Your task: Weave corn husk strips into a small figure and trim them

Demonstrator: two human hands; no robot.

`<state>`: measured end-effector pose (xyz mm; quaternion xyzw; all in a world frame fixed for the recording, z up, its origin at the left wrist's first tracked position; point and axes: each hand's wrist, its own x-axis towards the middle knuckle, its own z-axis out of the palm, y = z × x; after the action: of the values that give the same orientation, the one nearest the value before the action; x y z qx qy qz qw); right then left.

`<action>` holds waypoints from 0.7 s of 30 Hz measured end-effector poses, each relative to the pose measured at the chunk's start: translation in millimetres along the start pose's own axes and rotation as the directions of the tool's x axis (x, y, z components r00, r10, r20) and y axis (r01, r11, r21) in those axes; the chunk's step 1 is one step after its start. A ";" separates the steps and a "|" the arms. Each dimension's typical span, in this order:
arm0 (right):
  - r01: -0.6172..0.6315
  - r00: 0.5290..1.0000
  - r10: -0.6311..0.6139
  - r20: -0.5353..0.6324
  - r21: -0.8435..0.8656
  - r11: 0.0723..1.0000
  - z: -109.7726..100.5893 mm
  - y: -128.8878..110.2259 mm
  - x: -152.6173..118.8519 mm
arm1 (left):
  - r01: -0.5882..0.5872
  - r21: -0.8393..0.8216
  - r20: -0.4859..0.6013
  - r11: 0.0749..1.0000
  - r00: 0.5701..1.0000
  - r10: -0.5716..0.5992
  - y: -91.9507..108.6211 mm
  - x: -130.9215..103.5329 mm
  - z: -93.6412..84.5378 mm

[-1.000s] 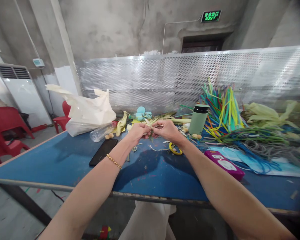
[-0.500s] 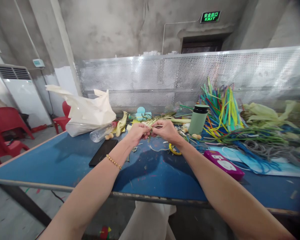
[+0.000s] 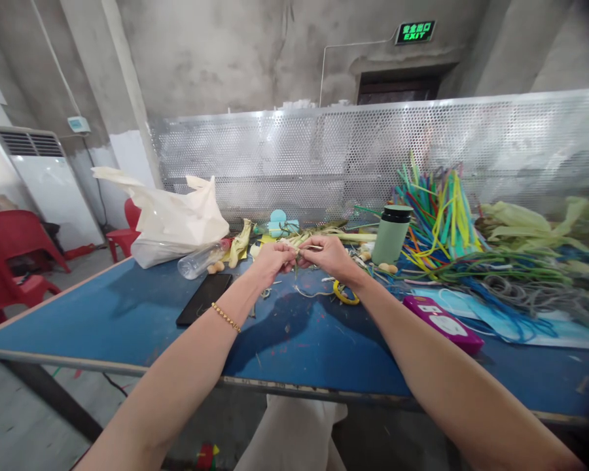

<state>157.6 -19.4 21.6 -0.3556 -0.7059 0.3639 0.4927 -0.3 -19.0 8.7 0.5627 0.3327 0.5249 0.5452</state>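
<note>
Since the earlier frame, the view has shifted slightly; both hands hold position. Left hand (image 3: 279, 258) and right hand (image 3: 324, 254) are pinched on a pale strand (image 3: 314, 247) between them, above the tabletop (image 3: 137, 320); the grip hides its detail. The yellow ring (image 3: 342, 296), just below the right hand, is partly covered.

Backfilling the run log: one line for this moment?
left hand: pinching thin strands | right hand: pinching alongside | nearby: yellow ring, green canister
</note>
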 end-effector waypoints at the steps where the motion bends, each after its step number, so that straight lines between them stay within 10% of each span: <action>1: -0.018 1.000 0.018 0.017 0.019 1.000 -1.0 -0.1 0.0 | -0.002 0.003 -0.002 1.000 1.000 0.002 0.0 -0.2 0.0; 21: -0.117 0.985 0.109 0.134 0.055 0.992 -10.7 0.6 -2.4 | 0.078 0.077 0.086 0.994 0.993 -0.085 2.3 -3.6 1.1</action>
<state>168.6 -19.5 22.7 -0.3547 -0.7036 0.4359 0.4349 -0.5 -23.2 10.3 0.5910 0.3498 0.4640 0.5595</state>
